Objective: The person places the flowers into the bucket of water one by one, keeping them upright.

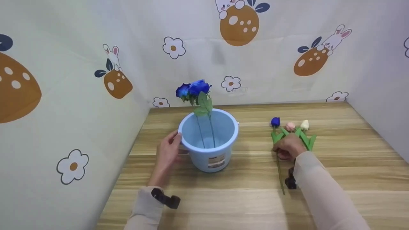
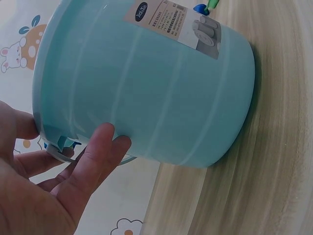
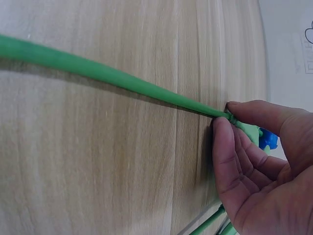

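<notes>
A light blue plastic bucket (image 1: pixel 217 158) stands upright on the wooden table, two blue roses (image 1: pixel 199 87) leaning inside it. At its left rim, my left hand (image 1: pixel 167 150) holds on near the handle mount; the left wrist view shows the thumb at the rim and fingers along the wall. To the right, my right hand (image 1: pixel 290 147) pinches the green stem (image 3: pixel 122 78) of a blue tulip (image 1: pixel 275 121) between thumb and fingertips, low over the table. Beside it lie a pink tulip (image 1: pixel 290 126) and a cream tulip (image 1: pixel 304 125), their stems largely hidden by the hand and sleeve.
Behind the wooden table (image 1: pixel 249 198) hangs a pale curtain (image 1: pixel 198 19) printed with rabbits, oranges and flowers, which also runs along the left. A plain pale wall (image 1: pixel 383 105) bounds the right edge. A printed label (image 1: pixel 216 161) is stuck on the bucket's front.
</notes>
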Demonstrator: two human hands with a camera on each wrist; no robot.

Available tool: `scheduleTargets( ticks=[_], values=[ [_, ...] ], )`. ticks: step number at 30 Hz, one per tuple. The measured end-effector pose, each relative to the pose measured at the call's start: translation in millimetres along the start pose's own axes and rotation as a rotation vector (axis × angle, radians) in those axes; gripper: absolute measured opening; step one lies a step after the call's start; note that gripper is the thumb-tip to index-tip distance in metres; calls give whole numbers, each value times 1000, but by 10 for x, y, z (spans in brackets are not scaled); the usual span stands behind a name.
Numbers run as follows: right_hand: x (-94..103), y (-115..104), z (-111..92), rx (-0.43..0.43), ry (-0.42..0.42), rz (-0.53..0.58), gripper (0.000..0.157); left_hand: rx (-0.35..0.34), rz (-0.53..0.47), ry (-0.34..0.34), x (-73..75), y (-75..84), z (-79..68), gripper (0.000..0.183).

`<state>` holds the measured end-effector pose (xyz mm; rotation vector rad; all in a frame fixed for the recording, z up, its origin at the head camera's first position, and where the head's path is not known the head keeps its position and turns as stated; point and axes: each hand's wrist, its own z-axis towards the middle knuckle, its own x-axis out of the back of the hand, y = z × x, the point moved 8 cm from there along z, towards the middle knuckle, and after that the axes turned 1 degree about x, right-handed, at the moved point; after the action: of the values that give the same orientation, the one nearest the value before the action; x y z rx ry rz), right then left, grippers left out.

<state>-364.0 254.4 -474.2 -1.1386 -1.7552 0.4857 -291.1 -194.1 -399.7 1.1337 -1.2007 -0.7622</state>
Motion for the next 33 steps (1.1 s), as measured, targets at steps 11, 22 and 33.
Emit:
scheduleTargets(
  ticks=[11, 22, 33],
  values=[
    [-48, -14, 5, 14, -26, 94, 12, -67, 3, 10, 20, 33, 10, 47],
    [-128, -43, -83, 11, -81, 203, 5, -58, 46, 5, 15, 49, -7, 48],
    [-168, -55, -66, -12, -69, 272, 9, -36, 14, -11, -7, 18, 14, 48]
  ],
)
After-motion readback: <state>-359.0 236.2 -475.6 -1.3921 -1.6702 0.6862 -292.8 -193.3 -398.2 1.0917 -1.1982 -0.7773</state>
